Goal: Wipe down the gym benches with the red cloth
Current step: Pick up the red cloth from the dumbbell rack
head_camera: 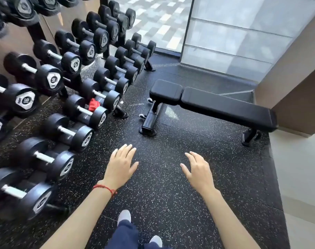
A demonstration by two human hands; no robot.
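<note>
A black padded gym bench (216, 105) stands flat on the speckled rubber floor, ahead and to the right. The red cloth (94, 104) lies crumpled on the lower shelf of the dumbbell rack, tucked between two dumbbells, left of the bench. My left hand (120, 164) hovers palm down over the floor with fingers spread, holding nothing; a red string bracelet circles its wrist. My right hand (198, 169) hovers the same way, fingers apart and empty. Both hands are well short of the bench and the cloth.
A tiered dumbbell rack (67, 97) filled with several black dumbbells runs along the left side. A beige wall corner (293, 83) stands beside the bench's far end. Glass panels (234, 33) close off the back. My feet and blue trousers (128, 234) show at the bottom.
</note>
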